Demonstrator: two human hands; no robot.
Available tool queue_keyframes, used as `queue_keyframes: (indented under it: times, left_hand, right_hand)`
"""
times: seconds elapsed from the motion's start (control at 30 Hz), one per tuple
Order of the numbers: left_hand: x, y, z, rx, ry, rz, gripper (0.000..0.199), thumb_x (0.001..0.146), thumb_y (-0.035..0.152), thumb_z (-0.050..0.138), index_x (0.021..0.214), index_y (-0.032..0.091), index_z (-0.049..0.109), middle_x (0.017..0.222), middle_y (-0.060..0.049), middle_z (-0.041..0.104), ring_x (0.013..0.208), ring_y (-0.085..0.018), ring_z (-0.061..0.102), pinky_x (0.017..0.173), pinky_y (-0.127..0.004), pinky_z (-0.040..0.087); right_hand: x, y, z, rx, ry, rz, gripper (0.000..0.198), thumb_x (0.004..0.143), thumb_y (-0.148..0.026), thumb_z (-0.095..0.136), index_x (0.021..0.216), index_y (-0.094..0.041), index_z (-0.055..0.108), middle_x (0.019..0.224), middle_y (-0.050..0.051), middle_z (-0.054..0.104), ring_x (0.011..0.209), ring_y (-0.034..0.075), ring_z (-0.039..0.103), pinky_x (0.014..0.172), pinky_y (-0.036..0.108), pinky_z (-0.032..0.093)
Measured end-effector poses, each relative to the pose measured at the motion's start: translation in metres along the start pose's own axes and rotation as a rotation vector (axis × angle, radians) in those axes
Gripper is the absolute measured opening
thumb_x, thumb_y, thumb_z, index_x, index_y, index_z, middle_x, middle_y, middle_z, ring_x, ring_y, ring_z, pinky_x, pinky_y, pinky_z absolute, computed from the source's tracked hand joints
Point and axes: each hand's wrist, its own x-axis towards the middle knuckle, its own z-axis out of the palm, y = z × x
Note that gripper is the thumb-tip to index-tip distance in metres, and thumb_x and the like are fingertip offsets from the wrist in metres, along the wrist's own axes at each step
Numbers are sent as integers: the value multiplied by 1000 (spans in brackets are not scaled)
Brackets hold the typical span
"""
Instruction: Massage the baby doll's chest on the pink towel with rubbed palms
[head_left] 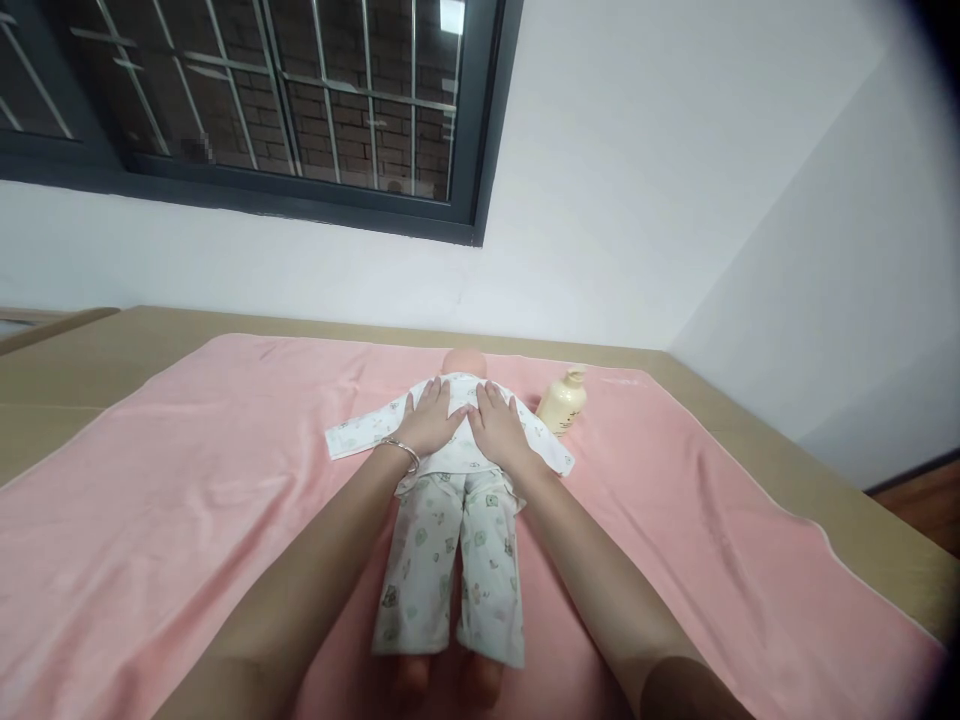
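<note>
A baby doll (463,452) in a white printed top and patterned trousers (424,570) lies stretched out, its head (463,362) at the far end and its feet toward me. My left hand (433,418) rests flat on the left side of the doll's upper body, fingers spread. On the right side, my right hand (498,424) lies flat in the same way. The two thumbs meet or nearly meet over the middle of the top. A bracelet (405,452) circles my left wrist. Neither hand holds anything.
Under the doll is a pink cloth (300,430), wrinkled in places, on a tan surface (757,440). A cream pump bottle (562,402) stands tilted by the doll's right-hand sleeve. Behind are a white wall (600,200) and a barred window (337,110).
</note>
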Motion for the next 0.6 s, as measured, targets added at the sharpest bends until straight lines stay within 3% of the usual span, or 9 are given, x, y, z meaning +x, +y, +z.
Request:
queue_keyframes:
  times: [0.17, 0.27, 0.37, 0.47, 0.6]
  left_hand:
    - [-26, 21, -20, 162, -201, -18, 68, 97, 44, 29, 157, 15, 16, 164, -16, 6, 151, -32, 10, 117, -63, 8]
    - [-46, 36, -30, 275, -288, 81, 70, 90, 32, 43, 156, 18, 23, 164, -14, 12, 150, -33, 15, 116, -66, 8]
    - [-56, 44, -35, 332, -321, 169, 70, 89, 26, 43, 155, 14, 24, 163, -15, 16, 151, -29, 13, 118, -62, 9]
    - [-46, 39, -31, 279, -286, 160, 67, 92, 25, 36, 155, 11, 20, 164, -15, 14, 152, -26, 13, 119, -57, 13]
    - [-17, 19, -14, 180, -107, 86, 66, 99, 38, 26, 154, 3, 19, 163, -19, 13, 152, -27, 11, 121, -52, 12]
  right_hand:
    - [-17, -22, -24, -114, -147, -1, 60, 102, -36, 25, 155, -9, 23, 160, 19, 22, 148, 33, 23, 118, 53, 18]
    - [-37, -38, -41, -207, -249, -99, 65, 96, -29, 41, 154, -5, 25, 159, 22, 23, 146, 36, 26, 118, 51, 20]
    - [-46, -44, -51, -224, -316, -140, 68, 92, -26, 46, 153, -2, 26, 159, 21, 24, 147, 34, 25, 118, 50, 21]
    - [-35, -33, -50, -152, -270, -127, 61, 97, -29, 38, 152, -5, 29, 158, 19, 27, 147, 33, 26, 117, 51, 23]
    - [-8, -7, -28, 26, -95, -92, 55, 104, -38, 23, 149, -10, 37, 157, 17, 32, 147, 28, 27, 117, 49, 23]
